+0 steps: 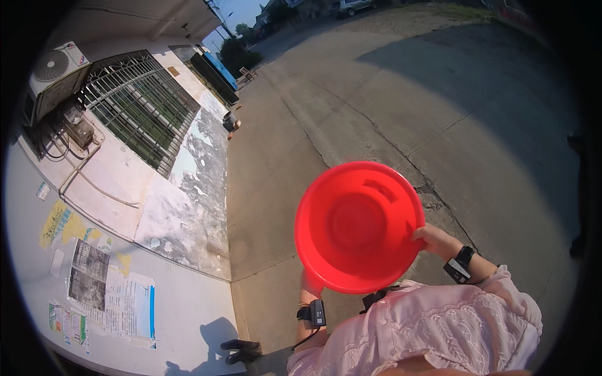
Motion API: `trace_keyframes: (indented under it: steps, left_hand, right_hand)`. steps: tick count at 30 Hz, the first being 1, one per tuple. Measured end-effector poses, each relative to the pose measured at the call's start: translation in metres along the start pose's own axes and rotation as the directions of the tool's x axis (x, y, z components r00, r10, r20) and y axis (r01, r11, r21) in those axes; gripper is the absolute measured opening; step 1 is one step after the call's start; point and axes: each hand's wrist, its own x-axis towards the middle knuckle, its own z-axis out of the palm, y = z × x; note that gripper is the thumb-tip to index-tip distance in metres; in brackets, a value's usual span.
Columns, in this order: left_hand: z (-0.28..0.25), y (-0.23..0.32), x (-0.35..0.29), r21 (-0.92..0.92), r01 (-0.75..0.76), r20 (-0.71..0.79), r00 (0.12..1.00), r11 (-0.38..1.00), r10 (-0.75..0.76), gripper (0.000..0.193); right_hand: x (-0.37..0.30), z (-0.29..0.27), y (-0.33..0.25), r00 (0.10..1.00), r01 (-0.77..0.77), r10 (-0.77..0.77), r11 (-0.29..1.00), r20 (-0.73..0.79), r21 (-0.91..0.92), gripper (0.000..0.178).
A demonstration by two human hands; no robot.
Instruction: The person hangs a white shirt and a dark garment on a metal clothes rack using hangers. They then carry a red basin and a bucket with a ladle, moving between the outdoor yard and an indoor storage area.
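Note:
A round red plastic basin (pixel 356 222) is held up in front of my body, and its inside shows nothing in it. My right hand (pixel 430 239) grips the basin's right rim, with the thumb over the edge and the other fingers out of sight behind the wall. At the lower left of the basin, my left hand (pixel 311 286) supports it from below. The basin covers most of that hand's fingers. A black strap with a small box sits on each wrist.
To my left runs a wall (pixel 169 232) with pasted papers, a barred window (pixel 141 103) and an air-conditioner unit (pixel 56 66). A dark bucket (pixel 230 121) stands at its foot farther off. Cracked concrete (pixel 351 119) stretches ahead; a parked car (pixel 355 6) is far away.

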Motion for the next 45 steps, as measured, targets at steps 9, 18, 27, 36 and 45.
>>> trace_keyframes:
  steps: [9, 18, 27, 36, 45]
  left_hand:
    - [-0.139, 0.059, 0.253, -0.638, 0.091, -0.162, 0.955, 0.765, -0.249, 0.024]
    - [-0.26, 0.139, 0.603, -0.366, 0.201, -0.276, 0.909, 0.909, -0.313, 0.009]
    - [-0.269, 0.158, 0.97, -0.638, 0.417, 0.38, 0.902, 0.647, -0.207, 0.016]
    - [-0.403, 0.159, 1.311, -0.695, 0.342, 0.225, 0.939, 0.633, -0.26, 0.02]
    - [-0.551, 0.131, 1.604, -0.705, 0.329, 0.13, 0.931, 0.629, -0.341, 0.018]
  right_hand:
    - [0.352, 0.078, -0.094, 0.99, -0.075, 0.068, 0.996, 0.121, 0.051, 0.035]
    - [0.647, 0.169, -0.207, 0.988, -0.146, 0.15, 0.984, -0.033, 0.098, 0.034]
    - [0.973, 0.217, -0.292, 1.0, 0.015, -0.014, 0.995, 0.016, -0.103, 0.046]
    - [1.32, 0.339, -0.493, 0.857, 0.51, -0.423, 0.613, 0.294, -0.604, 0.056]
    - [1.66, 0.459, -0.519, 0.668, -0.347, 0.418, 0.907, 0.615, -0.24, 0.022]
